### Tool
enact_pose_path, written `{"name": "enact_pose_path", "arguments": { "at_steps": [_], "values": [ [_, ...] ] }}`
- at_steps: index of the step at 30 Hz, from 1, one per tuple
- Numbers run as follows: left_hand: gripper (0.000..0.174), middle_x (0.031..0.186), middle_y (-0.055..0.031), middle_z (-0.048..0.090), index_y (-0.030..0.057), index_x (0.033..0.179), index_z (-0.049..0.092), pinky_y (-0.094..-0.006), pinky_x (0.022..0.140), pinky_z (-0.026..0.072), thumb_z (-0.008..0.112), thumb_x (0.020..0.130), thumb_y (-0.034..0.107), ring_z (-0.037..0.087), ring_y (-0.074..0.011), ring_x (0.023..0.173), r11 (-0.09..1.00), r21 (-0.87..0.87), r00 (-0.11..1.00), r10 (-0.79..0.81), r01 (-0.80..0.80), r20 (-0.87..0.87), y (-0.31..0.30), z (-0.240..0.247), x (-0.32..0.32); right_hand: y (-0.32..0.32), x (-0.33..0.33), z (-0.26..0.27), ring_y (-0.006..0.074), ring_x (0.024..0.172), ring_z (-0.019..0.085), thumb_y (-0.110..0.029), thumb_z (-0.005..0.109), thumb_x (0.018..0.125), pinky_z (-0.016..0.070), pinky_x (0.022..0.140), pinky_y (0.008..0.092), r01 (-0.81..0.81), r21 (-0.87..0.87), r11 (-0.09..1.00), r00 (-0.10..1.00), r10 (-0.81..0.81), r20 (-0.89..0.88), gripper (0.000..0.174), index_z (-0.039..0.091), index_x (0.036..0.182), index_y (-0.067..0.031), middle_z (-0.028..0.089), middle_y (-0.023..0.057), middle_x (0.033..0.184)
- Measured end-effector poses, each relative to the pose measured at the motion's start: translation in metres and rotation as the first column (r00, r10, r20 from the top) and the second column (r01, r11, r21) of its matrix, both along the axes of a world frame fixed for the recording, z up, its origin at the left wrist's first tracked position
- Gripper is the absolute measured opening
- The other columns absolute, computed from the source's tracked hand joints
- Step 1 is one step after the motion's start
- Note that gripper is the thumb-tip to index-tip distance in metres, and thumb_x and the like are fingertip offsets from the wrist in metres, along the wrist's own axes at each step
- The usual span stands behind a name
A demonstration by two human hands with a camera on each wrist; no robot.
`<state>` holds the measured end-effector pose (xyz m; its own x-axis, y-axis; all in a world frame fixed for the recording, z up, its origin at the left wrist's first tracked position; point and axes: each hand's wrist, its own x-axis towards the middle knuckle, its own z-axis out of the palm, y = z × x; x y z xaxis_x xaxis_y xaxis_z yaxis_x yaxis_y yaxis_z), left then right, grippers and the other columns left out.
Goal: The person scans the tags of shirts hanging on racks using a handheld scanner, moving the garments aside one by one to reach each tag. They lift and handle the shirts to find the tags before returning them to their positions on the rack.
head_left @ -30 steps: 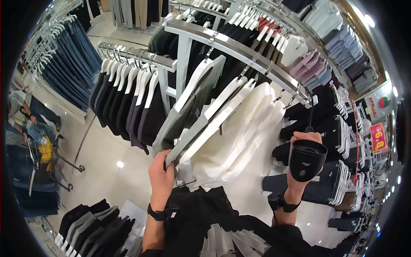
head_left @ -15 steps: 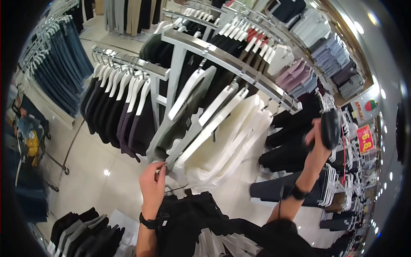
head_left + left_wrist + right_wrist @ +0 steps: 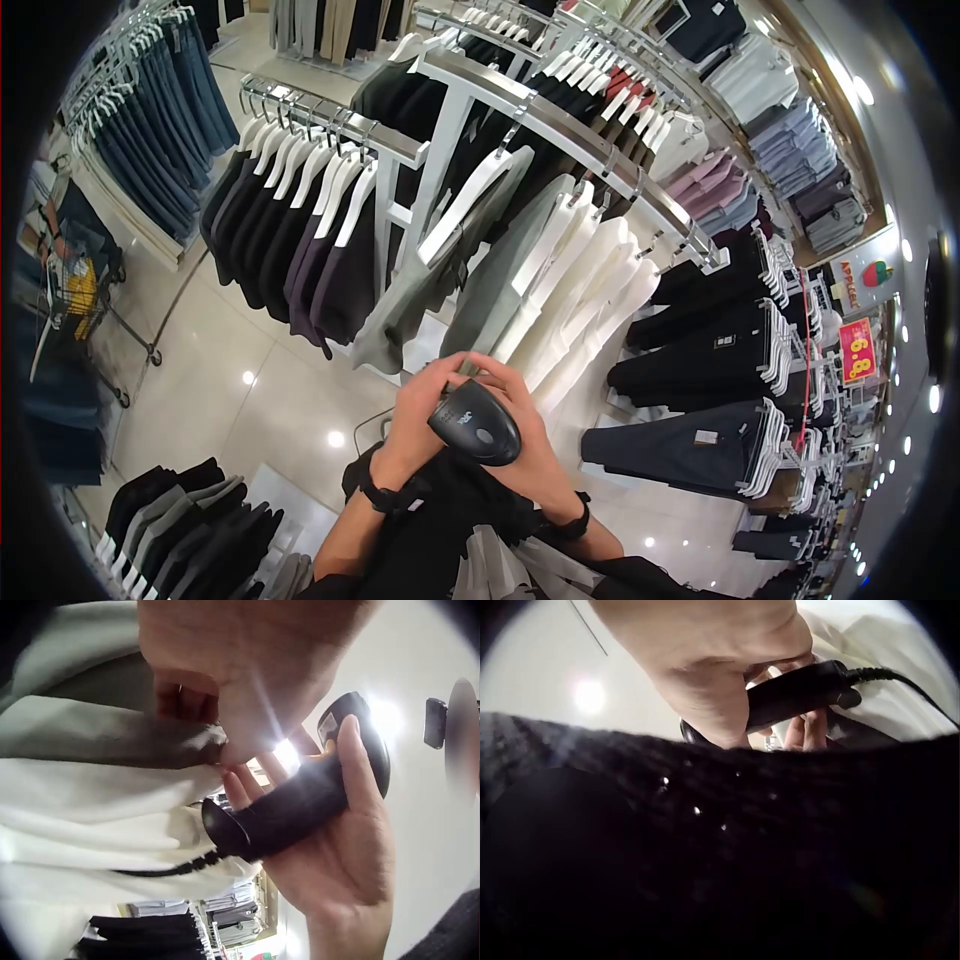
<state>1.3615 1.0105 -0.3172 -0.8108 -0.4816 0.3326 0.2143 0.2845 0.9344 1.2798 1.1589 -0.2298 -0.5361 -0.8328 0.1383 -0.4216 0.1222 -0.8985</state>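
A black handheld barcode scanner (image 3: 475, 425) is gripped by my right hand (image 3: 535, 450), low in front of my body. In the left wrist view its handle (image 3: 292, 821) lies across the right palm, thumb along its head and the cord (image 3: 196, 864) trailing off. My left hand (image 3: 420, 420) is close beside it, pinching the edge of a grey garment (image 3: 105, 735) between thumb and fingers. On the rail, that grey garment (image 3: 490, 285) hangs next to several white garments (image 3: 595, 340). The scanner hides part of both hands in the head view.
A metal rail (image 3: 580, 140) on a white frame runs ahead. Dark tops (image 3: 270, 220) hang to its left and folded dark trousers (image 3: 680, 445) to the right. A wheeled cart (image 3: 75, 290) and a person's arm are at far left. More dark garments (image 3: 190, 530) hang at lower left.
My right hand has brought the scanner from the far right in to my left hand. The grey garment by the white ones has turned to show more of its face.
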Motion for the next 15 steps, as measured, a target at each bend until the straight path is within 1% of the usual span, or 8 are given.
{"name": "enact_pose_path", "arguments": {
  "at_steps": [2,4,5,10,12,13,14,15],
  "values": [
    [0.047,0.136,-0.0214,0.073,0.0025,0.144,0.062,-0.0444,0.098,0.0584,0.075,0.099,0.005,0.071,-0.0444,0.122,1.0,-0.017,1.0,-0.005,0.005,-0.003,0.005,-0.007,0.001,0.001,0.003,-0.009,0.0281,0.142,0.06,0.004,0.082,0.085,0.0454,0.119,0.0375,-0.017,0.035,0.999,0.997,0.019,-0.073,0.072,0.061,0.154,-0.003,0.048,0.015,0.167],
    [0.053,0.136,-0.0222,0.073,0.0043,0.149,0.059,-0.043,0.097,0.0583,0.074,0.099,0.003,0.072,-0.0439,0.122,0.986,0.162,0.991,0.011,-0.032,0.13,0.015,-0.006,0.003,0.003,0.009,-0.007,0.0195,0.151,0.052,0.004,0.078,0.095,0.0415,0.124,0.0368,0.0,-0.028,1.0,0.934,0.01,0.358,0.081,0.042,0.168,-0.0023,0.045,0.009,0.172],
    [0.058,0.136,-0.0224,0.073,0.0058,0.153,0.057,-0.0415,0.095,0.0582,0.074,0.098,0.002,0.072,-0.0433,0.121,0.985,0.166,0.987,0.018,-0.045,0.16,0.017,-0.003,0.003,0.005,0.013,-0.006,0.0204,0.153,0.051,0.003,0.077,0.096,0.041,0.124,0.0366,0.039,-0.063,0.997,0.847,0.001,0.532,0.08,0.042,0.168,-0.0022,0.042,0.01,0.175],
    [0.059,0.135,-0.0241,0.072,0.0068,0.156,0.054,-0.0418,0.092,0.0576,0.071,0.099,0.002,0.074,-0.0411,0.115,0.959,0.278,0.975,-0.117,0.061,0.191,0.027,-0.011,-0.001,-0.003,0.018,-0.032,0.0208,0.155,0.049,-0.003,0.076,0.099,0.0412,0.124,0.0367,0.217,-0.14,0.966,0.903,-0.145,0.405,0.077,0.042,0.168,-0.0025,0.04,0.0117,0.177],
    [0.058,0.131,-0.0253,0.072,0.0068,0.155,0.056,-0.0405,0.087,0.0564,0.07,0.099,0.002,0.073,-0.0388,0.104,0.994,0.109,0.999,0.022,-0.027,0.042,0.024,-0.006,-0.004,-0.008,0.021,-0.038,0.0226,0.158,0.044,-0.013,0.079,0.1,0.0376,0.127,0.0392,0.339,-0.229,0.913,0.898,-0.241,0.367,0.079,0.041,0.168,-0.0021,0.037,0.0123,0.178],
    [0.051,0.125,-0.0218,0.073,0.0046,0.152,0.059,-0.037,0.081,0.0541,0.066,0.101,0.003,0.069,-0.0301,0.092,0.99,0.063,0.992,0.125,-0.126,0.019,0.02,-0.01,-0.006,-0.011,0.028,-0.027,0.0248,0.164,0.037,-0.022,0.082,0.099,0.0304,0.133,0.0426,0.419,-0.237,0.877,0.853,-0.291,0.433,0.084,0.04,0.169,-0.0029,0.033,0.0126,0.18],
    [0.051,0.125,-0.0218,0.073,0.0046,0.152,0.059,-0.037,0.081,0.0541,0.066,0.101,0.003,0.069,-0.0301,0.092,0.99,0.066,0.992,0.127,-0.128,0.021,0.013,-0.006,-0.002,-0.001,0.02,-0.041,0.0273,0.168,0.029,-0.025,0.08,0.102,0.022,0.136,0.0475,0.405,-0.253,0.878,0.887,-0.311,0.341,0.085,0.036,0.171,-0.0045,0.028,0.0129,0.182],
    [0.046,0.123,-0.0153,0.073,0.0029,0.148,0.062,-0.0334,0.086,0.0528,0.065,0.103,0.006,0.068,-0.0244,0.096,0.963,0.122,0.963,0.221,-0.24,0.152,0.002,0.001,0.006,0.008,0.013,-0.051,0.0285,0.169,0.027,-0.025,0.078,0.104,0.02,0.137,0.0497,0.431,-0.263,0.863,0.883,-0.343,0.321,0.083,0.034,0.172,-0.0052,0.027,0.0132,0.182]
  ]
}}
